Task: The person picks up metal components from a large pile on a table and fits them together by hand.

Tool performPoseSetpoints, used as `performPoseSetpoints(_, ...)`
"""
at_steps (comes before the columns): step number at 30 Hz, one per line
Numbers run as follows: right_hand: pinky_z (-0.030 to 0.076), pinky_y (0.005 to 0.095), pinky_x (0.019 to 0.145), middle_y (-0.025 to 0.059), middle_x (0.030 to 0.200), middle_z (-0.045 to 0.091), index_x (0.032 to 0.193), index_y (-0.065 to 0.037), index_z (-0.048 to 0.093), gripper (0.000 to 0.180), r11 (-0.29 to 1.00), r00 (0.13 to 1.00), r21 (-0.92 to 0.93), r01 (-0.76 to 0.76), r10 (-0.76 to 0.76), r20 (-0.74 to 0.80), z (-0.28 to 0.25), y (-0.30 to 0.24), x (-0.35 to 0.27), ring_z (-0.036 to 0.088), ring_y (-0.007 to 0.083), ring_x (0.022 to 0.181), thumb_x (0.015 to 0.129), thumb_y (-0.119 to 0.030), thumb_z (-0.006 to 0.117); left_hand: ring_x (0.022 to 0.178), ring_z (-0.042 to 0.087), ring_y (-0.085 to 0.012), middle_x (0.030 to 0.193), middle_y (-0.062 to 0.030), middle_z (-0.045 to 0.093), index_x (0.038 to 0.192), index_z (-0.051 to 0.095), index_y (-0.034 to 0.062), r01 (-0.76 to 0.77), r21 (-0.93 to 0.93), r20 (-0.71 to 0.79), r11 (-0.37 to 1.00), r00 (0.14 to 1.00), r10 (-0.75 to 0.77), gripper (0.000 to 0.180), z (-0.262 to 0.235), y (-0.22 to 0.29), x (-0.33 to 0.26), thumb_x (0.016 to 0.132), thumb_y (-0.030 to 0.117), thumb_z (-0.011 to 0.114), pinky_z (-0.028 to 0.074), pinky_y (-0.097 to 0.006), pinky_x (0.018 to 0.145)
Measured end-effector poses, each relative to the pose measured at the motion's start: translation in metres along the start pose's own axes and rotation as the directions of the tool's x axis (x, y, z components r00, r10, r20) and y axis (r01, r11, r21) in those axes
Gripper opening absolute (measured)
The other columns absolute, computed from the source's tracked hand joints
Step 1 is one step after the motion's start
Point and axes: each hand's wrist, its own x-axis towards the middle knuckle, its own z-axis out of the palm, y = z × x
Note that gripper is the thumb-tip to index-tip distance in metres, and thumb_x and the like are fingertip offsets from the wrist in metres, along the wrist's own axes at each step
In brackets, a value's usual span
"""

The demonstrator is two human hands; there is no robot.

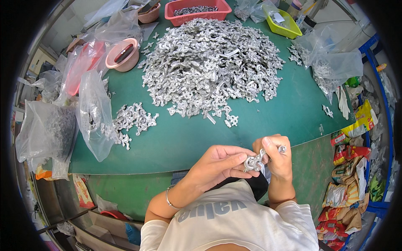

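My left hand [220,163] pinches a silver metal casting [252,163] between thumb and fingers, in front of my body near the table's front edge. Close beside it, my right hand [275,157] is curled into a fist with its thumb on top. The casting reaches across to the right hand's fingers. A small shiny round end [282,149] sticks out of that fist; the rest of what it grips is hidden. Beyond both hands, a large heap of similar silver castings [209,62] covers the middle of the green table [180,148].
A smaller group of castings [136,118] lies left, beside plastic bags [94,113]. A pink bowl [122,58] holds a dark red object. At the back stand a red basket [197,16] and a yellow-green basket [284,26]. Bagged castings [328,69] and a white glove [342,102] lie right.
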Motion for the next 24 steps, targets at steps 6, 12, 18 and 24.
performPoseSetpoints(6,0.028,0.0239,0.040,0.0036,0.047,0.045,0.054,0.002,0.048,0.038,0.999,0.998,-0.036,0.009,-0.011,-0.056,-0.001,0.003,-0.001,0.039,0.0083,0.042,0.089,-0.013,0.044,0.087,0.060,-0.0225,0.098,-0.0185,0.058,0.108,0.048,-0.0110,-0.030,0.017,0.008,0.999,1.000,0.030,0.032,-0.001,0.001,0.000,0.085,0.011,0.050,0.050,-0.032,0.079)
performPoseSetpoints(12,0.031,0.0238,0.042,0.0075,0.052,0.049,0.056,0.005,0.048,0.032,0.955,0.975,-0.231,0.184,-0.208,-0.084,0.006,-0.006,-0.002,0.044,0.0109,0.044,0.085,-0.007,0.047,0.089,0.058,-0.0187,0.099,-0.0159,0.058,0.111,0.049,-0.0065,-0.119,0.071,-0.063,0.990,0.990,0.123,0.031,0.002,-0.001,-0.002,0.082,0.005,0.054,0.049,-0.030,0.080)
performPoseSetpoints(18,0.034,0.0242,0.044,0.0091,0.055,0.051,0.060,0.005,0.050,0.025,0.915,0.948,-0.291,0.279,-0.311,-0.069,0.009,-0.007,-0.003,0.045,0.0133,0.045,0.082,-0.006,0.050,0.087,0.058,-0.0164,0.098,-0.0136,0.059,0.109,0.050,-0.0067,-0.207,0.147,-0.108,0.967,0.969,0.224,0.030,0.004,0.000,-0.006,0.082,0.005,0.055,0.049,-0.029,0.079)
performPoseSetpoints(24,0.036,0.0256,0.042,0.0105,0.057,0.052,0.067,0.005,0.054,0.012,0.813,0.905,-0.427,0.395,-0.425,0.027,0.012,-0.021,-0.001,0.047,0.0176,0.045,0.076,-0.003,0.055,0.084,0.059,-0.0167,0.094,-0.0130,0.060,0.098,0.057,-0.0053,-0.276,0.258,-0.168,0.926,0.931,0.325,0.018,0.006,0.002,-0.011,0.082,0.003,0.054,0.050,-0.029,0.075)
